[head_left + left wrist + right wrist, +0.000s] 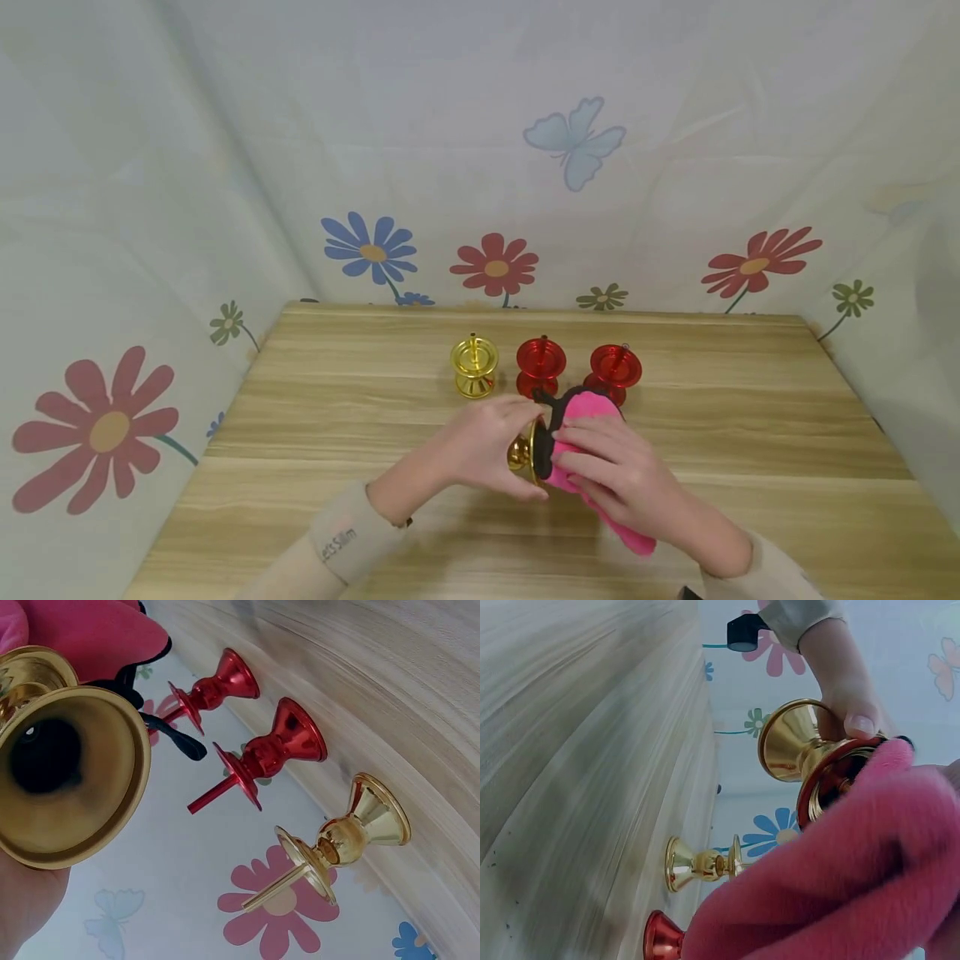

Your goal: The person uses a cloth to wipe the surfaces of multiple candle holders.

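My left hand (480,446) grips a shiny gold candlestick (787,742) tipped on its side above the table. In the left wrist view its hollow base (105,802) faces the camera. My right hand (633,479) holds a fuzzy pink cloth (588,407) with black edging, its fingers bent over it. The cloth lies against the candlestick's dish, with part of it hanging below the hand. A black strand (176,739) sticks out from the cloth beside the candlestick. In the right wrist view the pink cloth (825,877) covers part of the dish.
Beyond the hands, a gold candlestick (474,358), a red candlestick (541,360) and another red candlestick (615,367) stand upright in a row on the wooden table (337,417). A white curtain (420,150) printed with flowers and a butterfly hangs behind and at the sides.
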`<state>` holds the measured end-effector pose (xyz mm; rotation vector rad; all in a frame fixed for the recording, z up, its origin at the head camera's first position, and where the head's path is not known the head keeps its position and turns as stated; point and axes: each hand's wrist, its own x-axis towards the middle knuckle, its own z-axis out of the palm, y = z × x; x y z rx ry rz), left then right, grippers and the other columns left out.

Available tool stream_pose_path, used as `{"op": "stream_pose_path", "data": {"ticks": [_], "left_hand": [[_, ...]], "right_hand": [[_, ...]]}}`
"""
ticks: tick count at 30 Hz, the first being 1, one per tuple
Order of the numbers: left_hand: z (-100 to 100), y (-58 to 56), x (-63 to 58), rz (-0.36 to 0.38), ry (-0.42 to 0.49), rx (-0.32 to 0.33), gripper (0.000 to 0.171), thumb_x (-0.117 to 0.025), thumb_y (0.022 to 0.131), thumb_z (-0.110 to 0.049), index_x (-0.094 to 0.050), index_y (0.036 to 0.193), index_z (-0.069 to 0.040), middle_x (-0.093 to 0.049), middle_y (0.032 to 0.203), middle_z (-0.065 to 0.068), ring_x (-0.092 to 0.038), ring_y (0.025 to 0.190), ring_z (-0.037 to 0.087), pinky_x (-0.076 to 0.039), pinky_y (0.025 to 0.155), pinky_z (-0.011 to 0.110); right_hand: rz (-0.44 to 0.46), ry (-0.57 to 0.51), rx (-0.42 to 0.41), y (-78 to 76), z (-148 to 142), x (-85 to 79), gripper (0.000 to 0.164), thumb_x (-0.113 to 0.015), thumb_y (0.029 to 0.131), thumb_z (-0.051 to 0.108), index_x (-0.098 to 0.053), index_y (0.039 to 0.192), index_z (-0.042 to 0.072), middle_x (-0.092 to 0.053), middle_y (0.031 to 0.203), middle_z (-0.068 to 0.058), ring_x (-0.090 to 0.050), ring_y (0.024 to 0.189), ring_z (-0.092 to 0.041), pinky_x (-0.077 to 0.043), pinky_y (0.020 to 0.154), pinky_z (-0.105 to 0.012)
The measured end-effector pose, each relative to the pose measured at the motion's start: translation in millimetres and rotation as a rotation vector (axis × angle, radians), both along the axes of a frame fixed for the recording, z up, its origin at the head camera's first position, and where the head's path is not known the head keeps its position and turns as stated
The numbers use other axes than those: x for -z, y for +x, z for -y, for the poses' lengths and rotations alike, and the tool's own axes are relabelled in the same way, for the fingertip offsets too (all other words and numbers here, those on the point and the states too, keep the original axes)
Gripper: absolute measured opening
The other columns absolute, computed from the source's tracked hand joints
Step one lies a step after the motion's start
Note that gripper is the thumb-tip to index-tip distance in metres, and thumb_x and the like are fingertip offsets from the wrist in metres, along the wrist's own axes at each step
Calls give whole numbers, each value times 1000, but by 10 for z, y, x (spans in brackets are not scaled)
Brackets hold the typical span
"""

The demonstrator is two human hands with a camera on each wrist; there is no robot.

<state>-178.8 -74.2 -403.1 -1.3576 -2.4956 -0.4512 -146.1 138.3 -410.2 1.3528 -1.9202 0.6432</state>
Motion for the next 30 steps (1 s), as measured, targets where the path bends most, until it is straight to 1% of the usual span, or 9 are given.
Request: {"op": "stream_pose_path", "data": {"ticks": [3,6,11,15,20,22,25,28,30], "left_hand": [[9,-9,7,-24,14,3,81,-69,53,-63,-52,110,-8,-64,106,1,-55,105,13,-45,89,22],[12,-16,8,-44,21,0,80,-70,53,-63,-52,109,-9,-64,105,2,-55,105,13,-46,88,22],[-5,1,-3,-78,-13,-12,76,-68,54,-64,-52,105,-10,-64,101,-1,-55,104,13,-47,86,22],[-31,24,-7,-160,-44,-18,74,-65,55,-67,-51,101,-11,-63,101,-3,-55,103,12,-46,87,21],[-56,39,34,-329,-13,-38,77,-64,55,-67,-53,103,-7,-63,104,2,-57,104,16,-44,92,24],[-65,51,68,-354,16,-57,77,-66,55,-65,-54,104,-6,-62,108,4,-57,105,18,-43,93,26],[-75,81,116,-295,15,-109,83,-68,54,-66,-52,110,-7,-56,121,5,-53,110,18,-41,96,30],[-63,101,101,-81,-55,-145,94,-66,53,-70,-44,121,-8,-47,131,4,-46,118,19,-36,101,33],[-42,90,66,88,-103,-147,101,-63,54,-71,-37,129,-9,-44,134,3,-42,121,20,-31,103,36]], "right_hand": [[2,42,25,-8,-12,-3,22,-49,90,26,-68,93,15,-64,103,-10,-54,102,-30,-33,104,-29],[13,81,74,-4,-26,-1,21,-49,90,29,-68,91,19,-62,106,-11,-53,103,-30,-42,95,-35],[38,137,163,10,-32,24,25,-42,91,29,-66,93,20,-60,95,-8,-58,85,-21,-53,66,-36],[69,122,201,1,-11,53,28,-38,90,25,-65,94,16,-60,85,-4,-57,72,-16,-50,60,-29],[185,69,207,-19,16,60,19,-55,78,14,-65,94,10,-61,78,0,-53,63,-7,-47,55,-18],[238,45,212,-26,21,58,24,-62,69,8,-65,93,8,-60,74,2,-50,59,-3,-43,51,-12],[292,38,229,-28,26,54,30,-66,62,4,-66,92,8,-57,71,5,-43,56,1,-37,48,-7],[274,70,235,-35,16,55,30,-66,62,5,-66,91,10,-58,73,5,-45,58,0,-39,50,-8],[234,100,214,-47,6,51,26,-64,66,8,-66,92,11,-59,74,4,-49,60,-2,-42,52,-12]]}}
